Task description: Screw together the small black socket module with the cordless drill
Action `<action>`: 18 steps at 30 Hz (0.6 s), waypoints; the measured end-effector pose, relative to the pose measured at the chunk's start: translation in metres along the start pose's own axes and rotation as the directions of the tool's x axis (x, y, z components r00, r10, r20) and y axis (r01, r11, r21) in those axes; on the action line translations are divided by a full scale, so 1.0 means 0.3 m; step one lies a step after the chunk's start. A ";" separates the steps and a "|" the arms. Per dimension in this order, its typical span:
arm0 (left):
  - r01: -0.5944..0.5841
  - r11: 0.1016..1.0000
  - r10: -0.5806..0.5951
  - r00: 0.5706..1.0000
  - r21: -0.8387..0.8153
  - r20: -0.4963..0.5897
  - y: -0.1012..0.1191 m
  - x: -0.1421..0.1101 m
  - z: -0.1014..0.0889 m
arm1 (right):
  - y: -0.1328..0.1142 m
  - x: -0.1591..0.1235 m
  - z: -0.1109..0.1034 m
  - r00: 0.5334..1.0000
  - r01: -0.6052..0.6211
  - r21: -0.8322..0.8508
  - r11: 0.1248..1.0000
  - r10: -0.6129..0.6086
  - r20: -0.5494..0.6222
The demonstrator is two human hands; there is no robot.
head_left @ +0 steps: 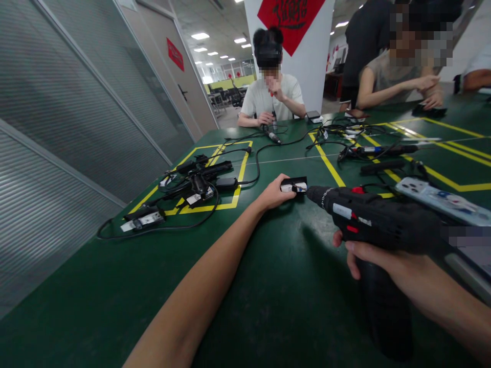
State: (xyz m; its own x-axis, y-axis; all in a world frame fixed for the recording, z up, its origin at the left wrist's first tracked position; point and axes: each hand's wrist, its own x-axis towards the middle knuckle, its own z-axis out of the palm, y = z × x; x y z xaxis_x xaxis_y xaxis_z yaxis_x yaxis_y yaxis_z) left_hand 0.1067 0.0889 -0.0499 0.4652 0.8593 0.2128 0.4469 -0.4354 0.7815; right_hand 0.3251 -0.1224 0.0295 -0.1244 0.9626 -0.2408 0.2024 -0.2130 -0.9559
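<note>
My left hand reaches out over the green table and pinches a small black block with a white label, holding it down on the surface. My right hand is wrapped round the grip of a black cordless power screwdriver with red buttons. The tool lies level, and its nose touches the right end of the small block.
A heap of black power adapters and cables lies inside a yellow taped square to the left. More tools and cables lie further back. A phone rests at right. Other people sit across the table and at far right.
</note>
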 end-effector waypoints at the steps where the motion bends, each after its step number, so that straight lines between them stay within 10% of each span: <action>1: 0.004 1.000 -0.004 1.000 0.005 -0.005 0.000 0.000 0.000 | 0.001 -0.001 -0.001 1.000 -0.001 -0.004 1.000 0.001 0.002; 18: 0.017 1.000 -0.017 1.000 -0.010 0.012 0.005 0.001 -0.001 | 0.011 0.014 0.005 0.998 -0.028 -0.044 0.999 0.026 -0.049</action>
State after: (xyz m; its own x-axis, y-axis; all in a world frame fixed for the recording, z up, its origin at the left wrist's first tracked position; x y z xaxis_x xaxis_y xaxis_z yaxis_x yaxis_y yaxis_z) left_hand 0.1073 0.0884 -0.0485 0.4667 0.8631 0.1928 0.4469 -0.4183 0.7908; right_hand 0.3238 -0.1192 0.0252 -0.0713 0.9639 -0.2566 0.2485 -0.2319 -0.9404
